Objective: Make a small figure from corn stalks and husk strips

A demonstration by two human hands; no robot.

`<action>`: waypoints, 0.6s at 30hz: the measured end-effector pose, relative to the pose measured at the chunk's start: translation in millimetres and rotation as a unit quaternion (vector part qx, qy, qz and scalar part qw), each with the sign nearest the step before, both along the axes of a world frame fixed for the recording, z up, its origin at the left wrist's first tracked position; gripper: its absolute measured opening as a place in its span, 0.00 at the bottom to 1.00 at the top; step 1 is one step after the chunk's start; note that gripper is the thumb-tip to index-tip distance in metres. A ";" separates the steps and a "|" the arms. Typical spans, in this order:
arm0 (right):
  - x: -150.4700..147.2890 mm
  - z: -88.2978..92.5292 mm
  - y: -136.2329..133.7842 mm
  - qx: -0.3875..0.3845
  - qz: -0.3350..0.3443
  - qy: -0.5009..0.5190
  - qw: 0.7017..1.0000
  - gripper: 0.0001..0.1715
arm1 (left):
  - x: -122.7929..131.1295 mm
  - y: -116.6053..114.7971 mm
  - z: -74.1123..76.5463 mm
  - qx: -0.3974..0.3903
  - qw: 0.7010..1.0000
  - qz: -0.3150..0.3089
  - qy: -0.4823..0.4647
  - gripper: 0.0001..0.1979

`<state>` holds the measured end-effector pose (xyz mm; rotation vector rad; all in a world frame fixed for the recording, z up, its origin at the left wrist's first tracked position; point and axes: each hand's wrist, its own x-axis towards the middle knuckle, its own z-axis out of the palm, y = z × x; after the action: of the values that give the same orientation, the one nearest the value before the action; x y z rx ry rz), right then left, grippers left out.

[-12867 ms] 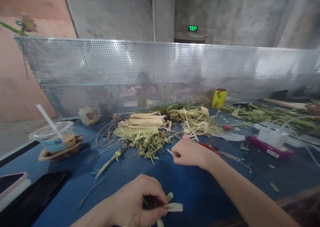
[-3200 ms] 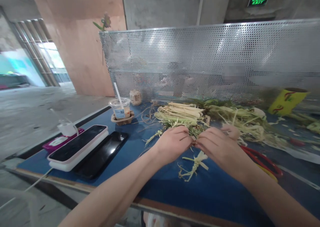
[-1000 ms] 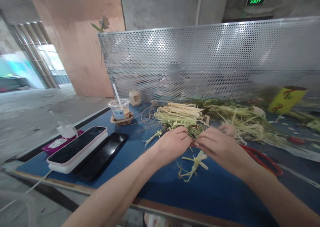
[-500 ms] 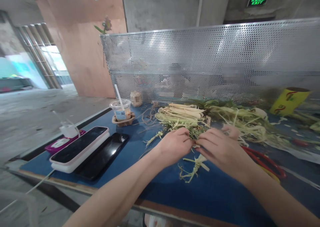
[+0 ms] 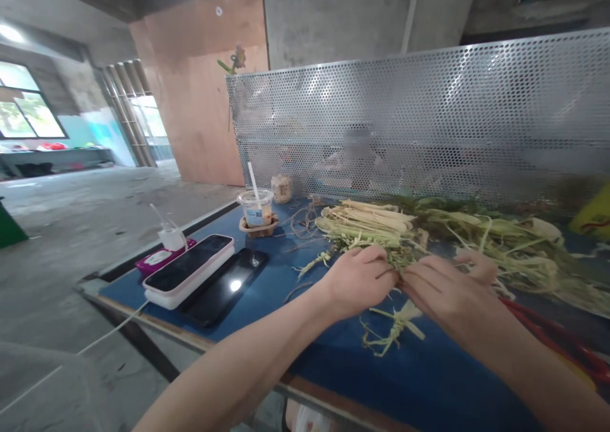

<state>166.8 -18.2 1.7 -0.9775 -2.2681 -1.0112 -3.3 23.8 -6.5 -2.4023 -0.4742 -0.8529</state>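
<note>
My left hand [image 5: 362,279] and my right hand [image 5: 448,289] meet over the blue table, fingertips pinched together. What they pinch is small and mostly hidden by the fingers. Just behind them lies a bundle of pale husk-like strips [image 5: 366,216] with greenish, frayed tassel ends facing me. A small knotted figure of pale green strips [image 5: 399,324] rests on the tabletop below the fingers. Left of my left hand is another thin frayed piece [image 5: 314,263]. Loose green and straw-coloured husks [image 5: 515,244] are heaped beyond my right hand.
At the left stand a plastic cup with a straw [image 5: 257,211] in a cardboard holder, a phone on a white block [image 5: 190,270], a black phone [image 5: 229,286] and a purple power strip [image 5: 164,257]. A perforated metal screen [image 5: 405,114] closes the back. Red handles [image 5: 553,337] lie at right.
My view has turned left, so everything sits further right in the picture. Both hands stay pinched together at the same spot over the table, with little visible finger movement.
</note>
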 end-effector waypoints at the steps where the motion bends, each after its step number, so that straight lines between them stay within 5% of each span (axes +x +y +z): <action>1: 0.3 0.6 0.2 0.000 -0.002 -0.024 1.000 0.20 | 0.3 -0.3 0.5 0.014 1.000 -0.008 -0.025 0.11; 5: -0.3 3.6 0.0 0.013 -0.025 -0.047 0.998 0.19 | 2.1 0.3 -0.4 0.061 0.990 -0.015 -0.126 0.09; 18: 4.9 4.8 1.8 -0.029 -0.053 -0.073 0.996 0.16 | 1.8 3.9 -2.2 0.060 0.998 0.034 -0.002 0.09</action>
<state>171.8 -16.4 6.5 -1.0914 -2.3973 -1.0987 -1.5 27.7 -8.7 -2.2623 -0.4900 -0.8324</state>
